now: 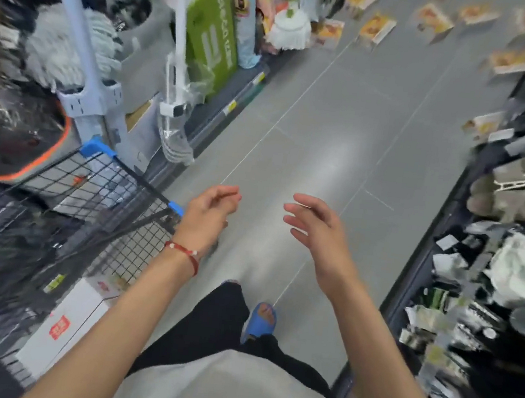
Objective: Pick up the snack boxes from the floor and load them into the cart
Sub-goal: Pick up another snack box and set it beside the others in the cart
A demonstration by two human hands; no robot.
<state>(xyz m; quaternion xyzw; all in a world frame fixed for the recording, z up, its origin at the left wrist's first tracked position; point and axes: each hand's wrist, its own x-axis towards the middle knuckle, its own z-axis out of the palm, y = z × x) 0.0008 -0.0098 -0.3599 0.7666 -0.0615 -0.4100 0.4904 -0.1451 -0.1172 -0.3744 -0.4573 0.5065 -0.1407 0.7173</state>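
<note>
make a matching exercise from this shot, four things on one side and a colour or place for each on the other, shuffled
Things
1. snack boxes
2. cart
3. bracelet
4. sandal

Colour or place
a. blue, worn low in the frame
b. red, worn just behind the left hand
c. black wire with blue corners, at the left
d. scattered far ahead on the floor

Pairs: 1-d, 2-c, 3-b, 4-a

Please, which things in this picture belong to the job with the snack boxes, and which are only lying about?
For the job: snack boxes on the floor far ahead; cart at the left; left hand and right hand, both empty.

Only lying about: mops; green carton; slippers on the right shelf.
</note>
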